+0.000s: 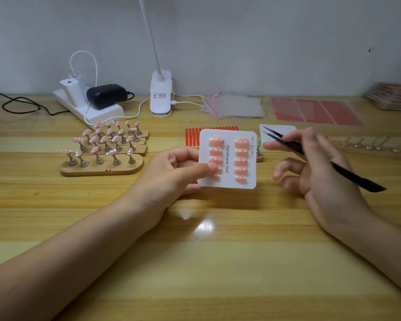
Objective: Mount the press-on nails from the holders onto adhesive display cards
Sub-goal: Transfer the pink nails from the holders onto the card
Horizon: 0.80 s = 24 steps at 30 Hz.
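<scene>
**Holding a filled nail card above the tabletop**

Spreading across the view, the pale striped wooden tabletop carries everything. At left, wooden holder bases with metal stands keep many pink dotted press-on nails raised, likely for easy picking. The left hand pinches a white rounded display card, thumb pressing its left column, probably seating the nails; ten peach nails fill two columns. The right hand grips slim black tweezers, whose tips point away, other fingers loose.
</scene>
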{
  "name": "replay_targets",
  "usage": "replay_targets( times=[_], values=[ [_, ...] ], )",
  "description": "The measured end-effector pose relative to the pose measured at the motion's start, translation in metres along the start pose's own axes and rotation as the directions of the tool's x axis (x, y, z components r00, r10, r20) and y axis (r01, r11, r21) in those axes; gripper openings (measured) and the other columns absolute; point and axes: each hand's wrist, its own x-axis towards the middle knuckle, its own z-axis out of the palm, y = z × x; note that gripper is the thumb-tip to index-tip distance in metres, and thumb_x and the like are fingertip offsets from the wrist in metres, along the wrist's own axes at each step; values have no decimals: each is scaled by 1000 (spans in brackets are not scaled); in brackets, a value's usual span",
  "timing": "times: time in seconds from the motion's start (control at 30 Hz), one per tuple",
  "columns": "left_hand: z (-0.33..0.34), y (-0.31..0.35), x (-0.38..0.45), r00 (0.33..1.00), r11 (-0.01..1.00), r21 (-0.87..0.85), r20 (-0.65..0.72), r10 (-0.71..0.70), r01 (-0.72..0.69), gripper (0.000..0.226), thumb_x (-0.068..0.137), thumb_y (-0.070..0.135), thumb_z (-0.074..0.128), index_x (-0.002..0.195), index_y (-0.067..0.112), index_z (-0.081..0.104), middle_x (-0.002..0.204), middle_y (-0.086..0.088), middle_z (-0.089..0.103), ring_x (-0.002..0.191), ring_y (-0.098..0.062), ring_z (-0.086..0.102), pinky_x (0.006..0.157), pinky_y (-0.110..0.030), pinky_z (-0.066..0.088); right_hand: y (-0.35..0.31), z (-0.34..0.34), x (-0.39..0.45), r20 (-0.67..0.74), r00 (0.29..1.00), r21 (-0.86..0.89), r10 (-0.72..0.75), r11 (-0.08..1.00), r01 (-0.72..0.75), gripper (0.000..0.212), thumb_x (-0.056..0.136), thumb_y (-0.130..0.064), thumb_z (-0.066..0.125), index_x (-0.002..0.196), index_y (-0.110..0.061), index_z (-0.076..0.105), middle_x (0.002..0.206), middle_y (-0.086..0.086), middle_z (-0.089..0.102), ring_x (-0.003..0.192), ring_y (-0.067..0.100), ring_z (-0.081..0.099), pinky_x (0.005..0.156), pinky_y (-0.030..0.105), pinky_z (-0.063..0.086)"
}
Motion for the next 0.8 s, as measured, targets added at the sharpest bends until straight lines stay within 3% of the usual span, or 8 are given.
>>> replay_targets(
  times=[0.07,0.17,0.3,0.4,0.63,0.8],
  values=[
    [0,0,0,1000,1000,11,14,6,-6,9,68,16,73,74,18,67,81,-4,74,79,-10,69,69,-19,53,3,1,1,12,1000,-60,25,998,-24,24,71,-47,55,84,-27,58,88,-7,72,57,8,64,44,16,47],
    [0,-1,1,1000,999,34,27,5,-6,24,56,26,73,78,17,68,86,-6,74,83,-13,69,82,-28,51,4,2,0,49,998,-124,43,992,-36,25,77,-45,47,90,-25,55,79,-12,72,57,7,66,47,16,50],
    [2,-1,0,999,999,39,52,6,-8,17,56,29,72,72,24,73,83,-1,74,78,-6,69,65,-15,53,6,1,-4,163,986,-224,44,975,-6,22,82,-45,45,86,-27,57,71,-5,70,52,19,67,47,18,49],
    [2,-1,1,998,999,52,66,9,-12,18,55,33,72,72,28,74,82,2,74,76,-2,68,63,-11,51,6,-1,-5,222,975,-244,14,969,41,15,80,-38,51,79,-24,57,64,-4,67,53,18,66,50,20,49],
    [-2,-2,1,991,999,46,131,-2,-4,26,58,30,72,81,18,75,88,-1,74,79,-7,70,60,-12,53,6,-2,-3,190,982,-211,-14,976,55,15,77,-33,54,80,-19,58,57,-4,63,47,12,60,50,20,50],
    [-3,2,0,982,995,94,191,10,-28,30,58,35,70,88,33,74,90,4,74,81,-3,68,62,-11,53,9,-4,-2,132,991,-202,-36,977,62,8,84,-21,57,77,-19,60,55,4,59,43,11,54,48,16,46]
  ],
)
